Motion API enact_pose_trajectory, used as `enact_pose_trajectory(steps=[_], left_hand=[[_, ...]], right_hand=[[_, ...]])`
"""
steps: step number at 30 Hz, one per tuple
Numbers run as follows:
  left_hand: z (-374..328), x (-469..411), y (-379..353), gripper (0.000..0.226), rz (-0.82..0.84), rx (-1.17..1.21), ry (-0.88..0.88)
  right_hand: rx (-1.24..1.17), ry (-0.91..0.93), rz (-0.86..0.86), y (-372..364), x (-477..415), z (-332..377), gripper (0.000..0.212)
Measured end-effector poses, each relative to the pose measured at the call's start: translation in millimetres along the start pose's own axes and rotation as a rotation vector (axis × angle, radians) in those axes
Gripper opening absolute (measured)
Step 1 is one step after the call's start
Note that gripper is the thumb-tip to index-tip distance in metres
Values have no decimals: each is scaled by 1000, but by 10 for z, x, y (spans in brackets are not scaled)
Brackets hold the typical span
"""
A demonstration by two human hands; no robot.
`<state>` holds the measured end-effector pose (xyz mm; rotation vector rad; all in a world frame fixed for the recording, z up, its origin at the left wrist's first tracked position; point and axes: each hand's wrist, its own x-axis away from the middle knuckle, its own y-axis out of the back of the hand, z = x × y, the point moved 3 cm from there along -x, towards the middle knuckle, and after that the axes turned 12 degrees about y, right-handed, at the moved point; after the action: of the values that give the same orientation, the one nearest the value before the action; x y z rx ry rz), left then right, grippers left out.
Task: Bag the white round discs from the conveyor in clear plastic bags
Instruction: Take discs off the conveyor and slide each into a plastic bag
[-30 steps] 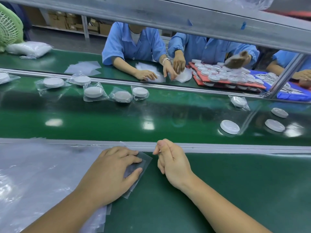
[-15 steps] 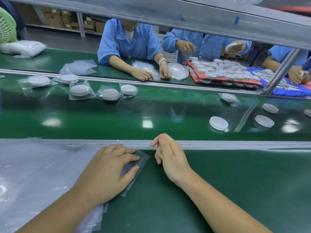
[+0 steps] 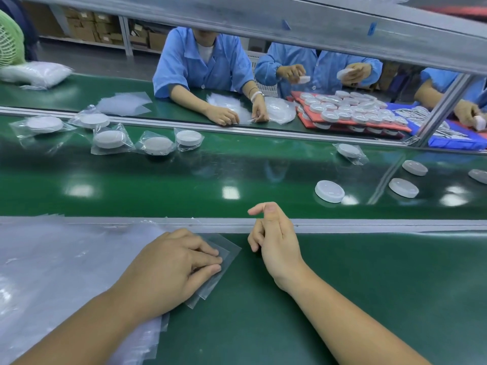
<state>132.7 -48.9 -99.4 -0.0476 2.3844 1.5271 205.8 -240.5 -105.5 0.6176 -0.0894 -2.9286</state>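
White, the nearest disc (image 3: 329,191) lies bare on the glossy green conveyor belt (image 3: 184,180), beyond the metal rail (image 3: 369,222) and apart from both my hands. Two further bare discs (image 3: 403,187) lie to its right, and bagged discs (image 3: 109,139) sit in a cluster at the belt's far left. My left hand (image 3: 168,270) presses flat, fingers straight, on a clear bag (image 3: 229,255) lying on the green near bench (image 3: 369,299), at the edge of a bag stack (image 3: 52,259) spread to the left. My right hand (image 3: 276,241) hovers over the rail, fingers loosely curled, index extended, holding nothing. Across the belt, a far bench (image 3: 79,93) carries loose bags, a red tray (image 3: 307,122) stacked with discs and a blue tray (image 3: 453,143); workers in blue coats (image 3: 205,67) sit behind it. A grey overhead beam (image 3: 263,22) crosses the top of the view, a green fan (image 3: 8,46) stands at upper left, and cardboard cartons (image 3: 87,27) fill shelves at the back. Carton labels are too small for me to read.
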Motion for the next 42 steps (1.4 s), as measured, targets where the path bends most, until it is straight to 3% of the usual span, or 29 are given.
enact_pose_trajectory(steps=[3, 8, 11, 15, 16, 19, 20, 22, 26, 28, 31, 34, 38, 40, 42], left_hand=[[-15, 3, -8, 35, -11, -8, 12], [-10, -7, -23, 40, 51, -32, 4], [10, -21, -24, 40, 111, -12, 20], [40, -13, -4, 45, 154, 23, 36], [41, -10, -2, 43, 165, 29, 37], [32, -10, 16, 34, 174, 27, 36], [25, -9, 22, 30, 166, 26, 31], [3, 1, 39, 22, 134, 64, 27], [-79, 4, 114, 11, -17, 260, 107], [-100, -11, 147, 10, -86, 322, 168], [-67, -5, 149, 10, -129, 372, 257], [-22, -7, 129, 10, -175, 414, 352], [-22, -8, 94, 11, -174, 439, 404], [-32, 0, 73, 13, -158, 486, 420], [-50, 3, 83, 14, -126, 624, 448]], right_hand=[[-36, -20, 23, -9, 7, -36, 40], [91, 34, 225, -80, 62, -64, 38], [156, 28, 214, -72, 22, -75, 36], [625, 200, 8, 325, -342, -85, 23], [810, 198, -12, 495, -498, -127, 31], [1206, -185, 118, 1082, -936, -394, 66], [1235, -298, 169, 1245, -1023, -472, 71], [1186, -336, 234, 1470, -1138, -612, 74], [1257, -209, 314, 1492, -1237, -671, 60], [1262, -149, 266, 1401, -1224, -567, 53], [1053, 22, 220, 1144, -1073, -268, 49], [883, 204, 317, 811, -694, 50, 50], [947, 748, 552, 411, -165, 435, 35], [936, 986, 545, 296, -24, 485, 32], [872, 1033, 460, 244, 31, 477, 30]])
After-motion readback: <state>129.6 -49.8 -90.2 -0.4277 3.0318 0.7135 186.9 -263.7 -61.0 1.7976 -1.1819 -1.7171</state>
